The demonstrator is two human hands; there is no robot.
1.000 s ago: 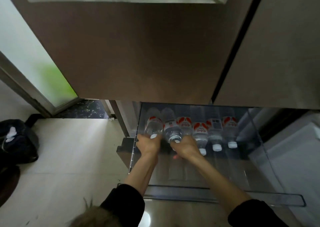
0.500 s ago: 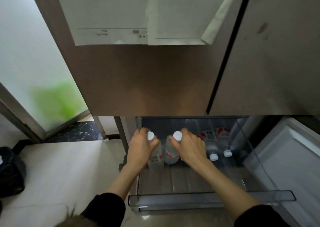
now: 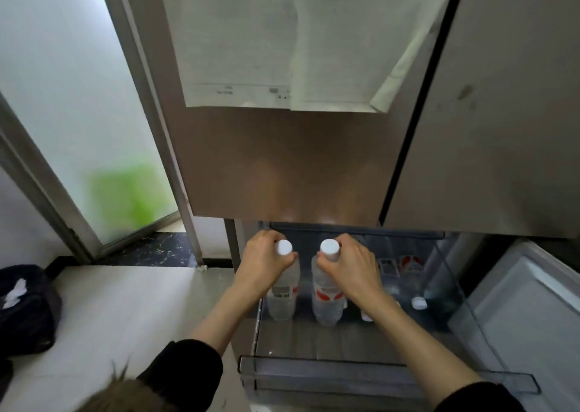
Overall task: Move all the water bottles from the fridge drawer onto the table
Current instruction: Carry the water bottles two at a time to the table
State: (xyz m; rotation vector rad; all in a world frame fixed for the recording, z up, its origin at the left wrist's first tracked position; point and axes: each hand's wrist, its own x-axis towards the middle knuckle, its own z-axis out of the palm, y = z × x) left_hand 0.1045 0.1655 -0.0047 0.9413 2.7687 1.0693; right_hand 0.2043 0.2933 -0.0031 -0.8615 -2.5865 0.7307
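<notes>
The clear fridge drawer (image 3: 386, 377) stands pulled out below the brown fridge doors. My left hand (image 3: 265, 262) grips the neck of one upright water bottle (image 3: 282, 298) with a white cap and red label. My right hand (image 3: 351, 267) grips the neck of a second upright water bottle (image 3: 326, 301) beside it. Both bottles hang just above the drawer's left part. More water bottles (image 3: 411, 267) lie on their sides to the right, caps toward me, partly hidden by my right forearm.
Two paper sheets (image 3: 282, 41) hang on the fridge door above. A frosted glass door (image 3: 78, 113) is at the left. A black bag (image 3: 28, 311) lies on the pale floor at the far left. An open white compartment (image 3: 530, 314) sits right of the drawer.
Both hands took hold of lying bottles, stood them upright and have lifted them by the necks. The view has tilted up, showing more of the fridge door.
</notes>
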